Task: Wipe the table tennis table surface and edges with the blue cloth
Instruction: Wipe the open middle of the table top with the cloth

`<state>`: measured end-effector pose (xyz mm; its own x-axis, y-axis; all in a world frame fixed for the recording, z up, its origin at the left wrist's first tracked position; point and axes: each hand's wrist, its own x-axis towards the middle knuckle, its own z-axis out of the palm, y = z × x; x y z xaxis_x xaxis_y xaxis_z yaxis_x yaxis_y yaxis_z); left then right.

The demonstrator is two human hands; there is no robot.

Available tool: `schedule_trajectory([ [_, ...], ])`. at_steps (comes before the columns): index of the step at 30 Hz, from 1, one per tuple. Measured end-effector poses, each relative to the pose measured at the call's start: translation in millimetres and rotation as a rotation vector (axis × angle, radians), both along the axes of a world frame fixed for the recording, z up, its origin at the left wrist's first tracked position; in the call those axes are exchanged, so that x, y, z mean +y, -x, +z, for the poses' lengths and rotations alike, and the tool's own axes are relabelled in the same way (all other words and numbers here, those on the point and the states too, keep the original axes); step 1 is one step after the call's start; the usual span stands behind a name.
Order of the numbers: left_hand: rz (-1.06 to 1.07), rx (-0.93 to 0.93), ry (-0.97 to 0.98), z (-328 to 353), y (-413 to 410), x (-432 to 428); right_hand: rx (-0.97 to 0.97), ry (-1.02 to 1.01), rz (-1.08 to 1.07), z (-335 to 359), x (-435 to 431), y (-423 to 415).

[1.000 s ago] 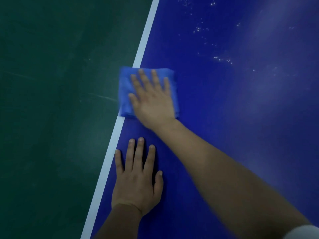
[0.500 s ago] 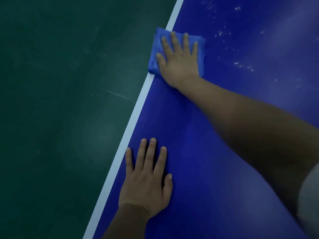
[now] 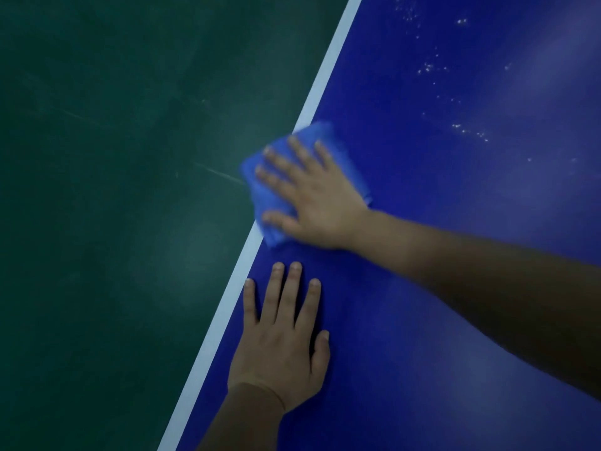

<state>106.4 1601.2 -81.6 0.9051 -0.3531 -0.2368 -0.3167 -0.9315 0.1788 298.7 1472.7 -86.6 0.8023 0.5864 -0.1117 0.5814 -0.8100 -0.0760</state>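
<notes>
One blue cloth [image 3: 268,200], folded and blurred, lies on left edge of counter [image 3: 422,229], covering white edge line [image 3: 227,307]; its left corner juts past the edge over green floor [image 3: 113,190]. Right hand [image 3: 320,203] lies flat on cloth, fingers [image 3: 300,151] straight and spread, pressing down. Left hand [image 3: 283,349] is just near of cloth, palm flat on bare counter beside line, fingers straight, slightly apart, holding nothing. White specks [image 3: 468,131] scattered far right.
</notes>
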Motion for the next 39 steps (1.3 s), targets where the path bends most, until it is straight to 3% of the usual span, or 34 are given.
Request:
schedule_trajectory([
  [2, 0.003, 0.0, -0.009, 0, 0, 0, 0.014, 0.028, 0.077, 4, -7, -7],
  [6, 0.001, -0.02, 0.005, 0, 1, 0, 0.011, 0.036, -0.465, 18, -44, -99],
  [8, 0.004, -0.018, 0.004, 1, 1, 0, 0.029, -0.033, -0.54, 18, -47, -97],
  [10, -0.006, -0.018, 0.001, 1, 1, 0, 0.015, -0.015, -0.436, 13, -37, -44],
  [12, -0.006, -0.014, 0.001, 1, 1, -1, 0.013, -0.066, -0.182, 5, -34, 23],
  [14, 0.001, -0.009, 0.0, 2, 0, -1, 0.008, -0.058, -0.021, 7, -45, 29],
  [15, -0.002, -0.008, -0.006, 2, 1, -1, -0.016, -0.03, -0.051, 8, -53, 8],
  [18, -0.002, -0.014, -0.002, 1, 1, 0, -0.015, 0.049, -0.489, 16, -78, -72],
  [20, 0.007, -0.015, 0.005, 1, 1, -1, -0.008, 0.004, -0.661, 16, -76, -88],
  [22, 0.002, -0.018, 0.004, 0, 1, 0, -0.017, -0.002, -0.571, 8, -53, -58],
  [25, -0.002, -0.026, -0.005, -3, 2, 0, -0.024, -0.052, -0.265, 0, -34, 28],
  [27, -0.004, -0.032, -0.002, -4, 2, 0, -0.043, -0.079, -0.26, -4, -58, 78],
  [30, -0.012, -0.055, 0.0, -6, 2, 0, -0.095, -0.002, -0.504, 1, -135, 102],
  [32, -0.012, -0.063, 0.0, -6, 2, 0, -0.081, 0.067, -0.825, 6, -192, 90],
  [35, -0.01, -0.057, 0.013, -6, 2, -1, -0.032, -0.05, -1.373, 12, -228, 54],
  [36, -0.011, -0.053, 0.009, -6, 1, -1, -0.034, -0.076, -1.458, 12, -219, 42],
  [37, -0.009, -0.045, 0.001, -5, 0, -1, -0.041, -0.076, -1.447, 8, -201, 32],
  [39, 0.007, -0.007, -0.02, 1, -1, -3, -0.041, -0.071, -1.2, 1, -150, 24],
])
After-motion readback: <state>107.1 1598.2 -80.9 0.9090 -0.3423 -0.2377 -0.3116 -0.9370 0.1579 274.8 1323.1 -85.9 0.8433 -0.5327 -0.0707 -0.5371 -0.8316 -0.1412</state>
